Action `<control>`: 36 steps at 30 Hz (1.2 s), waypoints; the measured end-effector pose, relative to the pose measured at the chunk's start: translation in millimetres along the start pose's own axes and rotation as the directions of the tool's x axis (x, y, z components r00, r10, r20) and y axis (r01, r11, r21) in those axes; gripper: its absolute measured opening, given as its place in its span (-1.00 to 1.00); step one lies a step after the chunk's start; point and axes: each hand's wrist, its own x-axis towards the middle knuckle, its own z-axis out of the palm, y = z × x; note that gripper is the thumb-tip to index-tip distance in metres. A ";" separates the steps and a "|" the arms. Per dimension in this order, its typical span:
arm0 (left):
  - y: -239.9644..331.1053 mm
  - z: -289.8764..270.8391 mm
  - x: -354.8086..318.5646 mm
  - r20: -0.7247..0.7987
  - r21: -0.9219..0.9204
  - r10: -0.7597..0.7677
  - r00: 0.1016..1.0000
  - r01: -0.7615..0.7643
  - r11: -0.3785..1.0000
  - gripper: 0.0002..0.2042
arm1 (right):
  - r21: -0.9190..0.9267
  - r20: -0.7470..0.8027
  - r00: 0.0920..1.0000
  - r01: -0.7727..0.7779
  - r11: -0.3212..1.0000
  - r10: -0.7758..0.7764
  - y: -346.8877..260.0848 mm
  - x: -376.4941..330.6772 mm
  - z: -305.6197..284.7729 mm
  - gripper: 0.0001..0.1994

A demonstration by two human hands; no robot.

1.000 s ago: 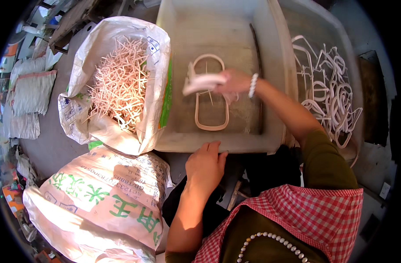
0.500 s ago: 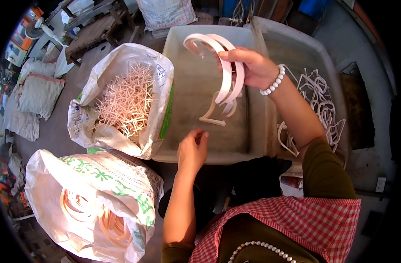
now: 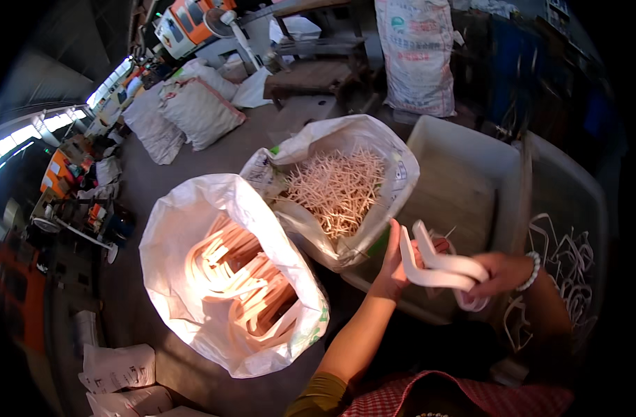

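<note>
My right hand (image 3: pixel 502 272) grips a pair of pale pink, curved plastic bands (image 3: pixel 439 279), shaped like headbands, near their bend. Their free ends point up and left. At those ends is my left hand (image 3: pixel 393 267), its thumb raised on one side and its fingers curled behind the bands, partly hidden by them. A thin stick-like bit shows beside its fingers. Left of my hands, a white woven sack (image 3: pixel 182 229) holds many similar bands (image 3: pixel 224 260). Behind it, a second white sack (image 3: pixel 394 163) is filled with thin pink plastic sticks (image 3: pixel 339 184).
A pale plastic tub (image 3: pixel 464 142) stands beyond my hands. Right of it, another tub (image 3: pixel 575 167) contains tangled white plastic strips (image 3: pixel 575 278). Full sacks (image 3: pixel 196 111) lie at the far left, and a tall sack (image 3: pixel 416 62) stands behind. A wooden bench (image 3: pixel 307 76) and a fan (image 3: pixel 220 22) are farther back.
My view has swung left. The bands have been lowered and turned, so their ends now point up. My left hand has come up to them.
</note>
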 end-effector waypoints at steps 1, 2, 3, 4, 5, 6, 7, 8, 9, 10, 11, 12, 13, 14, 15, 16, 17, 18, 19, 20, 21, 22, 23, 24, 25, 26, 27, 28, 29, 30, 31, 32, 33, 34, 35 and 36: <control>1.0 1.6 2.2 -0.022 -0.031 -0.011 1.000 0.010 0.999 -0.11 | 0.043 0.066 0.997 -0.036 0.998 0.033 15.0 2.1 4.5 -0.65; 4.7 6.8 4.0 -0.167 -0.058 -0.002 0.986 -0.008 0.998 -0.30 | 0.143 0.121 0.988 -0.113 0.983 0.096 37.0 4.0 8.0 -0.67; 11.9 -18.3 8.3 0.082 -0.103 -0.049 0.995 0.058 0.993 -0.49 | 0.242 0.190 0.971 -0.189 0.952 0.145 56.1 6.9 13.0 -0.69; 11.2 -17.9 7.0 -0.065 -0.088 0.023 0.998 -0.029 0.996 -0.57 | 0.161 0.184 0.975 -0.153 0.975 0.123 68.0 12.5 20.8 -0.67; 10.8 -16.9 6.2 -0.210 -0.059 0.093 0.973 -0.108 0.992 -0.65 | 0.083 0.176 0.980 -0.114 0.990 0.098 78.2 16.4 28.2 -0.64; 10.3 -21.1 3.8 -0.208 -0.040 0.105 0.973 -0.115 0.993 -0.73 | 0.012 0.174 0.982 -0.082 0.997 0.079 86.2 17.5 33.1 -0.62; 8.8 -23.6 1.9 -0.216 0.020 0.083 0.973 -0.081 0.997 -0.73 | -0.020 0.157 0.985 -0.073 0.997 0.076 89.0 19.1 36.4 -0.60; 10.2 -24.5 1.0 -0.226 0.081 0.058 0.972 -0.041 0.996 -0.73 | -0.050 0.137 0.988 -0.064 0.997 0.070 87.8 22.3 40.3 -0.58; 9.2 -25.3 -1.8 -0.249 0.129 0.023 0.968 0.010 0.992 -0.73 | -0.065 0.120 0.990 -0.065 0.996 0.072 93.1 21.8 45.5 -0.55; 5.2 -9.9 0.6 -0.289 0.107 -0.041 0.956 0.075 0.991 -0.70 | -0.116 0.131 0.989 -0.059 0.991 0.074 128.7 24.3 45.1 -0.50; 0.6 -8.9 2.0 -0.371 0.136 -0.059 0.927 0.117 0.984 -0.67 | -0.111 0.124 0.992 0.040 0.993 -0.026 149.3 29.4 50.3 -0.52; -0.5 -16.9 1.4 -0.311 0.136 -0.119 0.943 0.168 0.976 -0.64 | -0.242 0.119 0.992 0.080 0.967 -0.052 154.8 31.7 52.8 -0.55; -0.4 -21.1 -0.2 -0.290 0.139 -0.146 0.946 0.192 0.971 -0.64 | -0.213 0.106 0.991 0.105 0.971 -0.084 158.3 33.9 58.0 -0.60; -1.5 -21.2 -2.9 -0.287 0.192 -0.135 0.948 0.195 0.962 -0.65 | -0.207 0.091 0.989 0.137 0.969 -0.121 165.6 34.7 61.0 -0.63; 0.1 -12.3 -4.7 -0.318 0.292 -0.108 0.942 0.206 0.934 -0.68 | -0.222 0.088 0.991 0.114 0.968 -0.096 163.6 35.9 59.8 -0.65; 0.8 -3.5 -9.4 -0.372 0.374 -0.056 0.926 0.205 0.905 -0.70 | -0.220 0.088 0.991 0.115 0.969 -0.098 159.4 38.4 60.0 -0.65; -2.5 -2.7 -8.5 -0.400 0.397 -0.013 0.916 0.186 0.899 -0.75 | -0.216 0.088 0.994 0.084 0.973 -0.067 161.9 39.8 59.9 -0.65; -2.8 -0.4 -9.2 -0.342 0.399 -0.032 0.939 0.176 0.900 -0.77 | -0.222 0.133 0.991 0.054 0.974 -0.024 152.9 41.2 57.7 -0.59; -2.3 4.0 -9.1 -0.279 0.403 -0.049 0.959 0.163 0.901 -0.79 | -0.232 0.175 0.984 0.027 0.972 0.015 145.9 38.9 53.2 -0.53; -2.8 9.3 -9.8 -0.299 0.412 -0.085 0.951 0.209 0.887 -0.80 | -0.168 0.159 0.985 0.101 0.981 -0.074 152.2 35.5 50.1 -0.50; -1.9 14.8 -16.6 -0.323 0.423 -0.109 0.940 0.247 0.872 -0.82 | -0.109 0.144 0.975 0.185 0.977 -0.169 158.0 35.9 49.7 -0.48; -3.9 15.6 -17.2 -0.323 0.465 -0.133 0.937 0.280 0.840 -0.81 | -0.057 0.109 0.962 0.257 0.965 -0.249 164.6 31.6 43.5 -0.45; -5.7 20.0 -16.7 -0.287 0.499 -0.176 0.941 0.304 0.812 -0.81 | 0.073 0.069 0.978 0.192 0.979 -0.197 169.0 25.2 29.1 -0.44; -6.3 22.8 -23.2 -0.275 0.545 -0.196 0.941 0.320 0.775 -0.81 | 0.210 0.056 0.987 0.136 0.968 -0.151 174.4 23.3 12.3 -0.43; -7.1 25.8 -27.7 -0.257 0.588 -0.223 0.940 0.335 0.736 -0.82 | 0.228 -0.076 0.985 0.168 0.959 -0.155 181.2 19.5 -5.3 -0.51; -6.7 25.8 -33.2 -0.272 0.631 -0.240 0.932 0.361 0.686 -0.83 | 0.256 -0.177 0.982 -0.016 0.966 0.063 181.5 15.8 -23.7 -0.58; -6.3 29.2 -36.5 -0.263 0.670 -0.289 0.920 0.390 0.632 -0.84 | 0.171 -0.345 0.936 -0.016 0.985 0.075 198.5 14.6 -43.0 -0.56; -6.8 29.4 -36.6 -0.247 0.706 -0.346 0.905 0.413 0.576 -0.84 | 0.084 -0.508 0.858 -0.040 0.996 0.078 223.0 13.6 -60.3 -0.54; -8.2 30.2 -35.3 -0.235 0.740 -0.403 0.884 0.432 0.516 -0.84 | -0.135 -0.624 0.781 -0.140 0.981 0.026 246.1 11.4 -74.3 -0.45; -10.0 33.2 -36.0 -0.250 0.740 -0.435 0.865 0.461 0.490 -0.85 | -0.332 -0.710 0.702 -0.260 0.907 -0.058 265.9 11.4 -83.4 -0.35; -11.5 36.6 -34.5 -0.253 0.748 -0.480 0.840 0.484 0.454 -0.86 | -0.408 -0.746 0.647 -0.254 0.877 -0.160 279.2 11.8 -89.0 -0.28; -12.7 40.4 -32.7 -0.256 0.756 -0.523 0.813 0.505 0.416 -0.86 | -0.483 -0.766 0.588 -0.255 0.838 -0.262 292.2 14.9 -94.2 -0.21; -12.4 44.4 -33.7 -0.269 0.761 -0.552 0.789 0.526 0.380 -0.86 | -0.556 -0.763 0.532 -0.249 0.793 -0.368 297.6 23.0 -96.1 -0.14; -10.5 46.7 -34.3 -0.282 0.713 -0.607 0.743 0.586 0.386 -0.86 | -0.610 -0.734 0.539 -0.259 0.748 -0.412 291.0 30.3 -97.4 -0.12; -11.6 49.5 -33.2 -0.284 0.708 -0.652 0.703 0.612 0.352 -0.86 | -0.662 -0.703 0.547 -0.268 0.700 -0.455 283.7 38.4 -100.4 -0.09; -12.7 51.2 -31.3 -0.280 0.705 -0.698 0.659 0.635 0.316 -0.86 | -0.709 -0.670 0.555 -0.281 0.646 -0.493 272.8 44.2 -102.9 -0.07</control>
